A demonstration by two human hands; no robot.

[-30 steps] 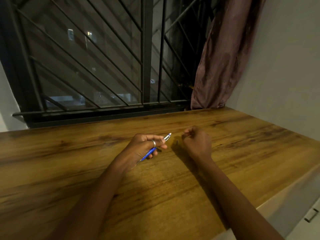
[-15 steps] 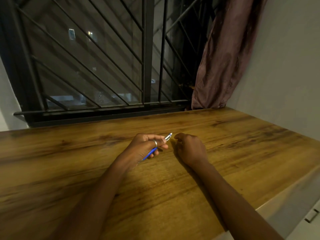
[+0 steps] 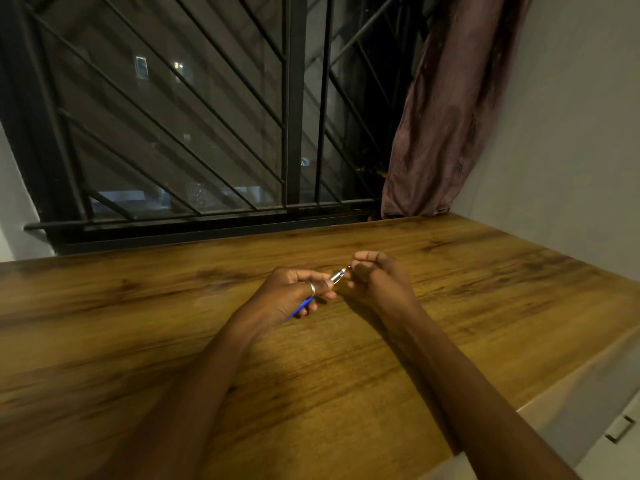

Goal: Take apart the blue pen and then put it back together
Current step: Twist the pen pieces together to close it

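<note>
Left hand (image 3: 291,294) fingers gripping blue pen (image 3: 336,276), right hand (image 3: 375,277) fingers pinching its tip

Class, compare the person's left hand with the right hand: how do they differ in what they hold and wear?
The left hand grips the blue pen and wears a ring; the right hand shows no ring and pinches at the pen's tip, its hold too small to make out. Both hover close over the wooden table.
</note>
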